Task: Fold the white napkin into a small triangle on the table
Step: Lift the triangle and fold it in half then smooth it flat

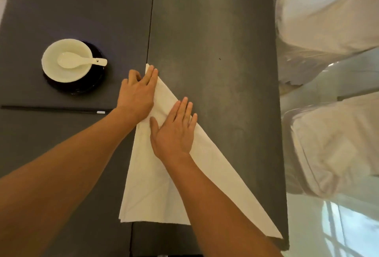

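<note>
The white napkin (151,191) lies on the dark grey table (215,51) folded into a long narrow triangle, its tip pointing away from me near the table's seam. My left hand (137,92) presses flat on the napkin close to that tip, fingers together. My right hand (174,131) lies flat on the middle of the napkin, fingers spread a little. Both hands press the cloth down; neither grips it. The napkin's wide end is near me, partly under my right forearm.
A white bowl (61,72) with a white ceramic spoon (82,60) sits on a dark plate (96,80) at the left. Dark chopsticks (53,109) lie below it. Chairs in white covers (328,31) stand along the table's right edge.
</note>
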A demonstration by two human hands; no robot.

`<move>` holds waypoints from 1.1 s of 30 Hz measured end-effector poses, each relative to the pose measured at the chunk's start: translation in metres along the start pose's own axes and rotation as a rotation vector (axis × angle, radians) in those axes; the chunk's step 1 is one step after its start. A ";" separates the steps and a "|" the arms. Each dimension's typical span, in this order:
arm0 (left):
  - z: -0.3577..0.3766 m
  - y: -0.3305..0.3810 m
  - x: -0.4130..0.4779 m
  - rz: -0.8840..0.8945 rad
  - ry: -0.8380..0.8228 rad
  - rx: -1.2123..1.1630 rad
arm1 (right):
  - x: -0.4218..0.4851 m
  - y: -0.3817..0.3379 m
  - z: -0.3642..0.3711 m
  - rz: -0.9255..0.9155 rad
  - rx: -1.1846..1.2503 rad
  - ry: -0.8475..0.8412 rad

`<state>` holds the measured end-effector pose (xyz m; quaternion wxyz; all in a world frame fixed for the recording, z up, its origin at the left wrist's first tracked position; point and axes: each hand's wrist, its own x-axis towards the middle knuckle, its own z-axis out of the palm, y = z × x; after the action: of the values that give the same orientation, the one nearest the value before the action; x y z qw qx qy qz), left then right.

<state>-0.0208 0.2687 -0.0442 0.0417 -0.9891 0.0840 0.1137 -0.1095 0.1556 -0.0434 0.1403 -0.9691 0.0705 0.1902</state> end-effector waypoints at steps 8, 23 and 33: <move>-0.016 0.004 -0.003 -0.006 -0.085 0.009 | -0.090 0.102 0.013 0.201 0.001 0.076; -0.039 0.049 -0.013 -0.120 -0.163 -0.036 | -0.222 0.236 0.029 0.447 -0.081 0.017; 0.014 0.197 -0.154 0.671 -0.181 -0.078 | -0.219 0.233 0.032 0.460 -0.103 0.010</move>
<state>-0.2061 0.1008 -0.0348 -0.0287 -0.8931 0.3959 0.2116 -0.3662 -0.0382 -0.0443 0.0435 -0.9343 0.2803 0.2157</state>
